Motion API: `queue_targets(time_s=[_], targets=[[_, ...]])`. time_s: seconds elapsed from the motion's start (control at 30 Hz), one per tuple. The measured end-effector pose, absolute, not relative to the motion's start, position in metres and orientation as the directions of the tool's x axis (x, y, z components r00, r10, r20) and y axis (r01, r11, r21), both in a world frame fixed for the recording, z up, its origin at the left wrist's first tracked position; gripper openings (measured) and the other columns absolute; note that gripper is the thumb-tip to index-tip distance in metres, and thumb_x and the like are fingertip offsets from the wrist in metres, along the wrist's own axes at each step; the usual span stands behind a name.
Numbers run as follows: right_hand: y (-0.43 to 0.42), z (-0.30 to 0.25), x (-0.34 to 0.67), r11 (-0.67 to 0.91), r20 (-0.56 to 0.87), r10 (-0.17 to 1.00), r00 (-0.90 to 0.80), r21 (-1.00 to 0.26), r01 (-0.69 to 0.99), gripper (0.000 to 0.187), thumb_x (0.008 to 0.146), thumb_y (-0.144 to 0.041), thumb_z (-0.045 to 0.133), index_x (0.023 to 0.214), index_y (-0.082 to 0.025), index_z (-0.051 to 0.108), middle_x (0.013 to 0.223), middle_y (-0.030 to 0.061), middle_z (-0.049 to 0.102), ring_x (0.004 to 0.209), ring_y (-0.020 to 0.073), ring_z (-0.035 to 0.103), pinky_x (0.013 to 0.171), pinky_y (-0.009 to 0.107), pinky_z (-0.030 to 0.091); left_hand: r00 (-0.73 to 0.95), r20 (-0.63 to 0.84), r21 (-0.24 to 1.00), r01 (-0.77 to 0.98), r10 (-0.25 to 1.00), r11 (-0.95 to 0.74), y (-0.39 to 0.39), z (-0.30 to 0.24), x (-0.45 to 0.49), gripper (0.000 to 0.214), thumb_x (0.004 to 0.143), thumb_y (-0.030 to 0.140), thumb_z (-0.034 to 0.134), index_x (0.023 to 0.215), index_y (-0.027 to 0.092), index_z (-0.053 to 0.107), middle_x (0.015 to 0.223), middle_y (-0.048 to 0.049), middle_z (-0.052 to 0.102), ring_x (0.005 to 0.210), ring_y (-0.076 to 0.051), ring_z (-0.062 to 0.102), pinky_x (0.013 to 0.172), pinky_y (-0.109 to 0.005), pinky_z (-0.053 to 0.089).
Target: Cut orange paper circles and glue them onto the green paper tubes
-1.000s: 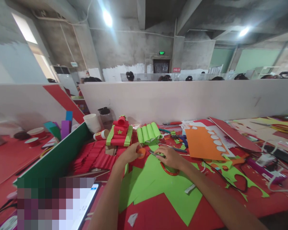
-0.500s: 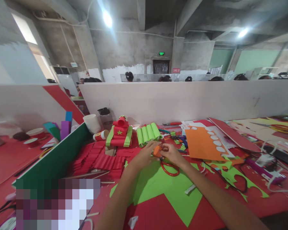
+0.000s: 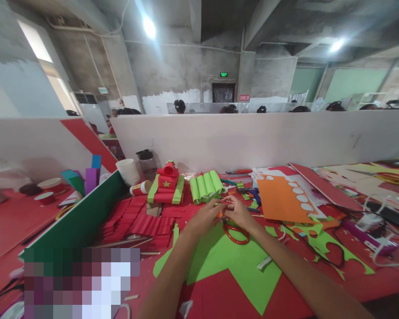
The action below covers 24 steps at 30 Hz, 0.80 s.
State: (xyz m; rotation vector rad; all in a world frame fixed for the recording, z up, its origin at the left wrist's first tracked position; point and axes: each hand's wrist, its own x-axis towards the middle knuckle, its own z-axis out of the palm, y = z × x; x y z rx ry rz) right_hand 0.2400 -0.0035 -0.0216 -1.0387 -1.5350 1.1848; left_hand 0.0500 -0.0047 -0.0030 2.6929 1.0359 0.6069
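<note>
The left hand (image 3: pixel 203 218) and right hand (image 3: pixel 241 214) meet fingertip to fingertip over the red table (image 3: pixel 219 297). Between them sits a small orange piece (image 3: pixel 221 215), mostly hidden. Both hands' fingers are drawn in narrow and pinch it from either side, the left from 9 o'clock and the right from 3 o'clock.

At 6 o'clock of the right hand a red scissors (image 3: pixel 236 233) handle loop lies on green paper (image 3: pixel 232 266); whether the wrist touches it I cannot tell. At 12 o'clock of the hands, just beyond the fingertips, lie green rolls (image 3: pixel 206 186). At 10 o'clock stands a red tank (image 3: pixel 164 186) with green stripes, and farther the same way a white cup (image 3: pixel 128 171). At 2 o'clock of the right hand lies an orange sheet (image 3: pixel 281 199) with a scalloped edge, near but apart
</note>
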Motion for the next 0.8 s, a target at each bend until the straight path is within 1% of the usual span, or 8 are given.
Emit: queue_targets(time_s=[0.1, 0.2, 0.4, 0.47, 0.53, 0.67, 0.8], targets=[[-0.0028, -0.0227, 0.2403, 0.18, 0.152, 0.96, -0.234, -0.978, 0.102, 0.038, 0.074, -0.019, 0.066, 0.108, -0.021, 0.05, 0.071, -0.0021, 0.07, 0.056, 0.0153, 0.063, 0.056, 0.028, 0.047, 0.661, 0.305, 0.306, 0.613, 0.685, -0.728, -0.005, -0.0054, 0.0503, 0.052, 0.087, 0.014, 0.062, 0.135, 0.028, 0.049, 0.144, -0.0111, 0.048, 0.114, -0.025, 0.062, 0.09, -0.033, 0.052], [-0.0029, -0.0227, 0.2401, 0.186, 0.156, 0.958, -0.239, -0.976, 0.109, 0.039, 0.073, -0.017, 0.065, 0.109, -0.02, 0.051, 0.067, -0.0031, 0.069, 0.055, 0.0148, 0.061, 0.055, 0.027, 0.046, 0.658, 0.296, 0.3, 0.624, 0.692, -0.721, -0.0042, -0.0074, 0.0512, 0.044, 0.087, 0.011, 0.059, 0.129, 0.025, 0.052, 0.141, -0.0106, 0.051, 0.114, -0.024, 0.063, 0.09, -0.033, 0.052], [-0.0036, -0.0217, 0.2394, 0.206, 0.177, 0.96, -0.216, -0.971, 0.122, 0.038, 0.073, -0.017, 0.065, 0.108, -0.02, 0.052, 0.067, -0.0029, 0.068, 0.057, 0.0162, 0.063, 0.057, 0.027, 0.047, 0.655, 0.314, 0.288, 0.624, 0.687, -0.726, -0.0023, -0.0095, 0.0531, 0.052, 0.089, 0.013, 0.059, 0.137, 0.024, 0.045, 0.14, -0.0112, 0.053, 0.123, -0.025, 0.058, 0.099, -0.035, 0.049], [-0.0034, -0.0223, 0.2396, 0.205, 0.179, 0.961, -0.209, -0.973, 0.108, 0.039, 0.071, -0.017, 0.064, 0.108, -0.02, 0.052, 0.07, -0.0021, 0.069, 0.06, 0.0172, 0.065, 0.058, 0.028, 0.048, 0.67, 0.334, 0.277, 0.603, 0.664, -0.748, -0.0022, -0.0094, 0.0541, 0.053, 0.088, 0.013, 0.059, 0.138, 0.025, 0.046, 0.143, -0.0108, 0.052, 0.129, -0.025, 0.054, 0.103, -0.037, 0.047], [-0.0031, -0.023, 0.2398, 0.204, 0.18, 0.961, -0.209, -0.974, 0.097, 0.039, 0.071, -0.017, 0.065, 0.108, -0.021, 0.051, 0.072, -0.0017, 0.07, 0.063, 0.0181, 0.066, 0.059, 0.028, 0.049, 0.681, 0.339, 0.262, 0.594, 0.649, -0.761, -0.0025, -0.0085, 0.0554, 0.049, 0.089, 0.013, 0.059, 0.135, 0.025, 0.049, 0.144, -0.0112, 0.051, 0.132, -0.026, 0.051, 0.106, -0.039, 0.046], [-0.0021, -0.0241, 0.24, 0.205, 0.18, 0.959, -0.22, -0.974, 0.097, 0.04, 0.073, -0.019, 0.066, 0.11, -0.02, 0.051, 0.069, -0.0025, 0.069, 0.062, 0.0177, 0.066, 0.058, 0.028, 0.048, 0.662, 0.317, 0.265, 0.626, 0.679, -0.734, -0.0028, -0.0069, 0.0572, 0.04, 0.09, 0.012, 0.056, 0.128, 0.023, 0.055, 0.139, -0.012, 0.056, 0.125, -0.026, 0.057, 0.101, -0.037, 0.05], [0.0002, -0.0248, 0.2421, 0.215, 0.181, 0.957, -0.227, -0.967, 0.133, 0.039, 0.078, -0.025, 0.068, 0.113, -0.021, 0.052, 0.071, -0.0018, 0.069, 0.066, 0.0191, 0.069, 0.061, 0.03, 0.051, 0.614, 0.362, 0.336, 0.616, 0.701, -0.713, -0.0008, -0.0092, 0.055, 0.04, 0.091, 0.015, 0.057, 0.13, 0.023, 0.054, 0.135, -0.0106, 0.059, 0.118, -0.024, 0.062, 0.096, -0.035, 0.052]])
